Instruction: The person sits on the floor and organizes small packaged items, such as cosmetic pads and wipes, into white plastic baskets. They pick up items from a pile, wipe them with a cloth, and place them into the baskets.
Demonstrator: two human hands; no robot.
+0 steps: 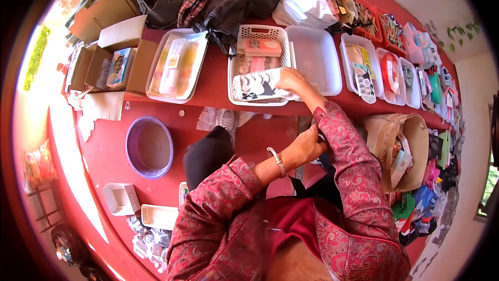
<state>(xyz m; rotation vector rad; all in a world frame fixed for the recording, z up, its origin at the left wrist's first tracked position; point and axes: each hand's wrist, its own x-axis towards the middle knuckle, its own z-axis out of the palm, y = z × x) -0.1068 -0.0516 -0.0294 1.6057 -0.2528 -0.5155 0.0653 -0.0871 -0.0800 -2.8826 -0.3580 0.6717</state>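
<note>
My right hand (292, 81) grips the right end of a flat white package with black curved shapes (257, 84). The package lies over the front of a white plastic basket (285, 36), where pink boxes (260, 47) also sit. My left hand (306, 147), with a bangle on its wrist, is closed beside my right sleeve. Its fingertips are partly hidden, so what they hold cannot be made out. An empty-looking white tub (315, 62) stands right of the basket.
Along the red shelf are a tray with a clear pack (200, 62), an open cardboard box (136, 68) and smaller tubs of packets (364, 73). Below stand a purple basin (149, 147) of cloudy liquid and a large brown paper bag (384, 151) by my right arm.
</note>
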